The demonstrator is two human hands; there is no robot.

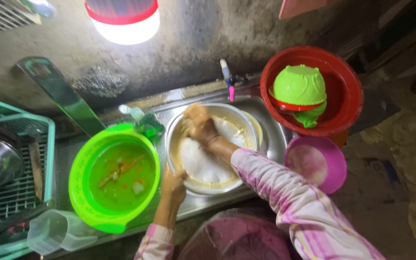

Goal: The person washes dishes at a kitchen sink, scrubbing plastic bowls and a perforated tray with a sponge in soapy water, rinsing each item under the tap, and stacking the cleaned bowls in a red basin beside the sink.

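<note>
**Both hands on the metal bowl in the sink**

Pink bag (239, 238) sits closest to you, just below the sink's (275, 137) front edge, between your two striped sleeves.

Landmark: the sink.

- Metal bowl (207, 166) sits inside the sink and fills most of the basin. Inside is whitish and foamy, with a yellowish ring near the rim.
- Your left hand (173, 185) is at the bowl's near-left rim, fingers curled over the edge, gripping it.
- Your right hand (199, 124) is inside the bowl at its far side, fingers pressed together against the inner wall. It may be holding a pad or cloth; can't tell.
- Tap (227, 77) with a pink tip sits at the sink's back edge, above the bowl.
- Green basin (114, 178) is just left of the sink, touching or nearly touching the bowl. It holds greenish water with food scraps.
- Small green bottle (143, 120) stands at the sink's back-left corner.
- Clear plastic jug (56, 231) lies tipped, front-left of the sink, beyond the green basin.
- Teal dish rack (10, 183) is far left of the sink, with a dark pan in it.
- Red tub (343, 91) is right of the sink, with an upturned green bowl (299, 86) inside.
- Purple bowl (316, 163) is at the sink's front-right, well apart from both hands.
- Lamp (123, 19) hangs on the wall behind the sink, lit.
</note>
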